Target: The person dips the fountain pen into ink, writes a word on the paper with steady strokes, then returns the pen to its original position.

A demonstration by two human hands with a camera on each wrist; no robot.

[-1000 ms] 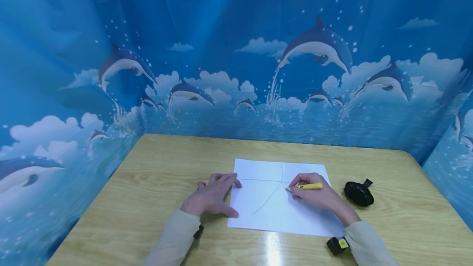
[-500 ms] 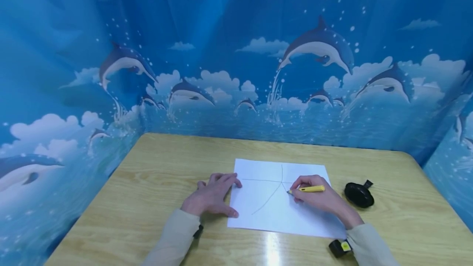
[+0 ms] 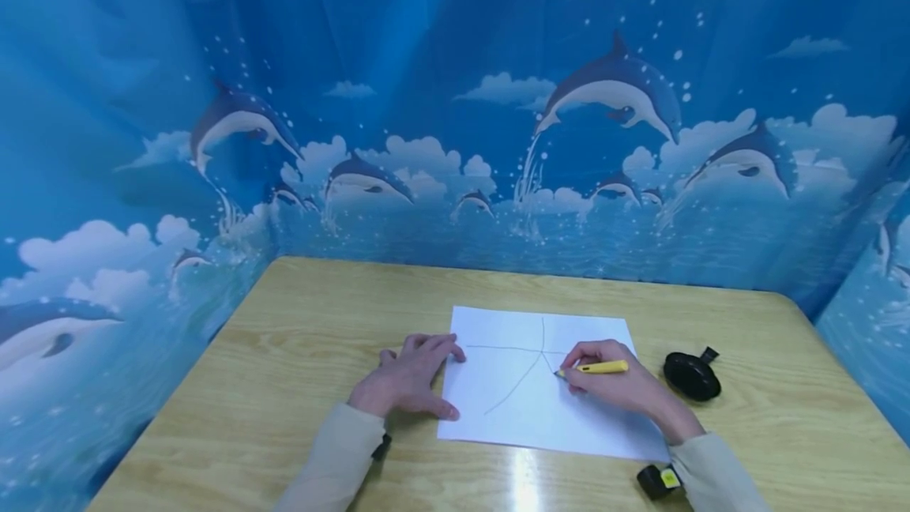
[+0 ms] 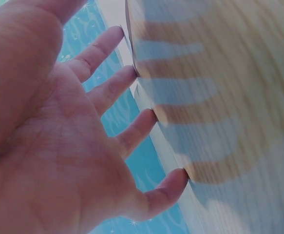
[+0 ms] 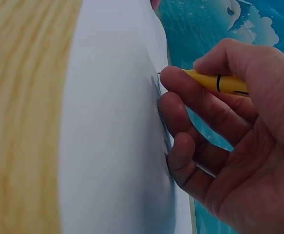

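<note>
A white sheet of paper [image 3: 512, 417] lies on the wooden table, with thin dark lines meeting near its upper middle. My right hand [image 3: 622, 379] pinches a yellow pen [image 3: 603, 367], its tip down on the paper at the end of a short slanting line. In the right wrist view the yellow pen [image 5: 229, 84] sits between thumb and fingers, and the other fingers curl loosely against the sheet. My left hand [image 3: 408, 382] rests with spread fingers at the paper's left edge. The left wrist view shows its fingertips [image 4: 170, 187] touching down on the surface.
A black oval object [image 3: 691, 375] with a short tab stands on the table right of the paper. Black wrist cameras sit under both sleeves, the right one [image 3: 656, 482] near the paper's lower right corner. A blue dolphin-print curtain [image 3: 426, 180] hangs behind the wooden table [image 3: 320, 299].
My right hand and the pen have moved slightly down and right, and the short slanting line below the crossing has grown longer. The left hand stays put.
</note>
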